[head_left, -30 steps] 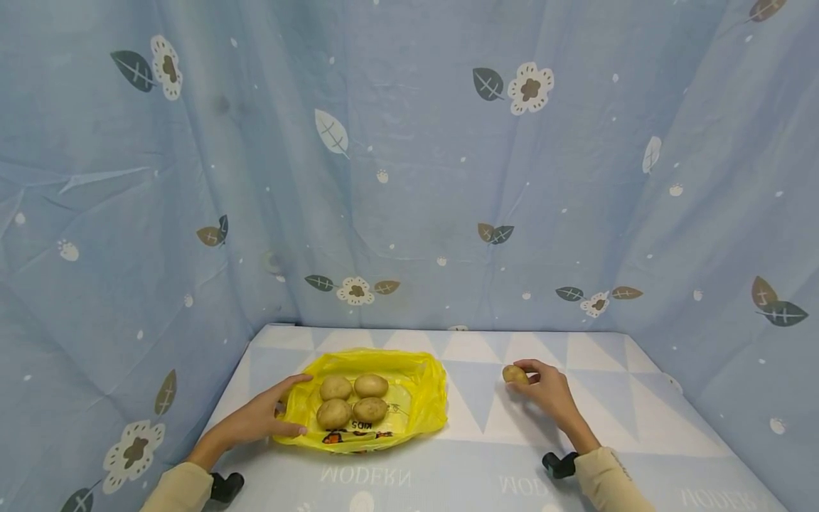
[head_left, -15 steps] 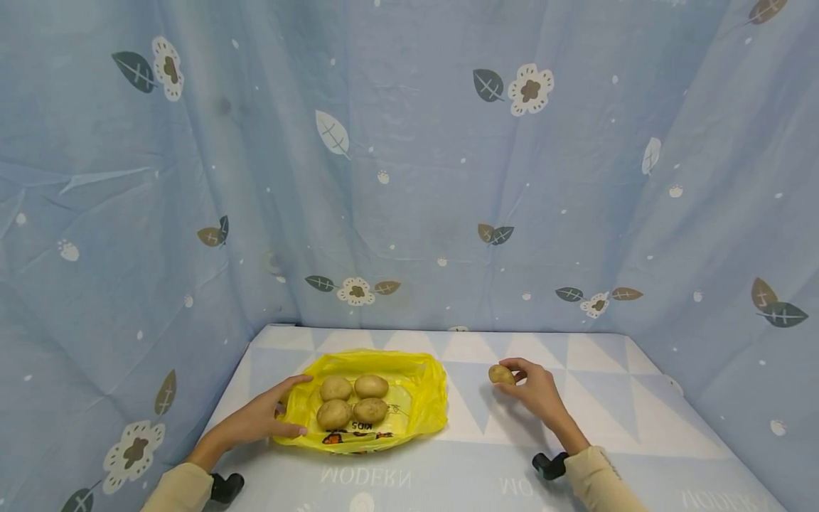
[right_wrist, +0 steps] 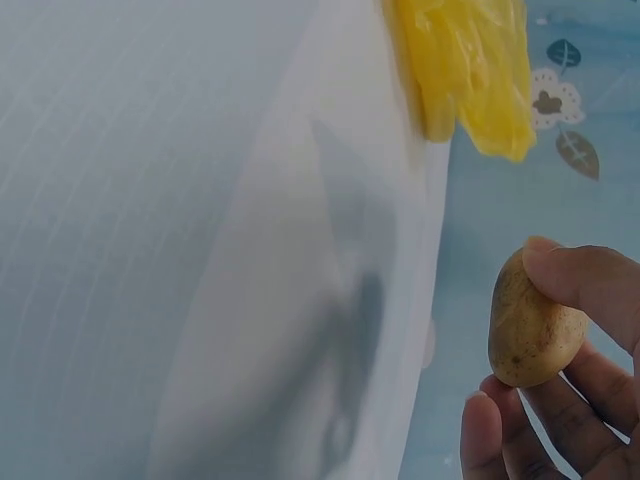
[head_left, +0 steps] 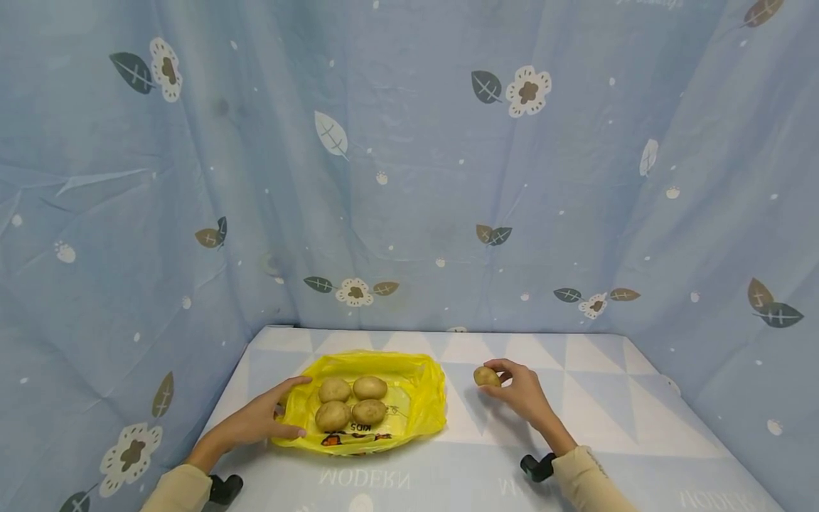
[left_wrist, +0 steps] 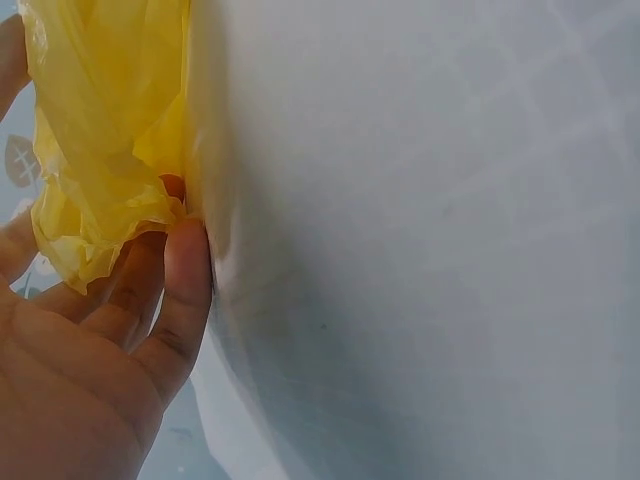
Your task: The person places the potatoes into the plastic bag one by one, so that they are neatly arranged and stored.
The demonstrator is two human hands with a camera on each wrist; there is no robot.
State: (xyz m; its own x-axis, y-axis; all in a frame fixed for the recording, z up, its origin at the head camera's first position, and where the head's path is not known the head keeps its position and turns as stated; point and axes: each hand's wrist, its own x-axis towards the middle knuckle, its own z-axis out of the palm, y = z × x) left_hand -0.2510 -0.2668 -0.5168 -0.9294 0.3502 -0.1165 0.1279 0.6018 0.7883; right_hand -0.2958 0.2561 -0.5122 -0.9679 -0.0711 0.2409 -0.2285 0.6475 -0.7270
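A yellow plastic bag [head_left: 425, 398] lies spread with its mouth open on the left part of the table. Inside it several potatoes [head_left: 369, 412] sit close together. My left hand [head_left: 256, 418] holds the bag's left end, thumb at the near side and index finger at the far side. In the left wrist view, curled fingers [left_wrist: 185, 275] meet the crumpled plastic. To the right of the bag, my right hand [head_left: 526, 395] pinches one potato [right_wrist: 530, 325] between thumb and fingers, above the table and apart from the bag.
The table [head_left: 614, 419] wears a white and light-blue triangle-pattern cloth. A blue curtain [head_left: 435, 178] with flowers and leaves hangs at the back and both sides. Dark wrist devices [head_left: 537, 467] sit under both forearms.
My right hand has moved left with the potato, closer to the bag. The left hand, the bag and the potatoes in it stay in place.
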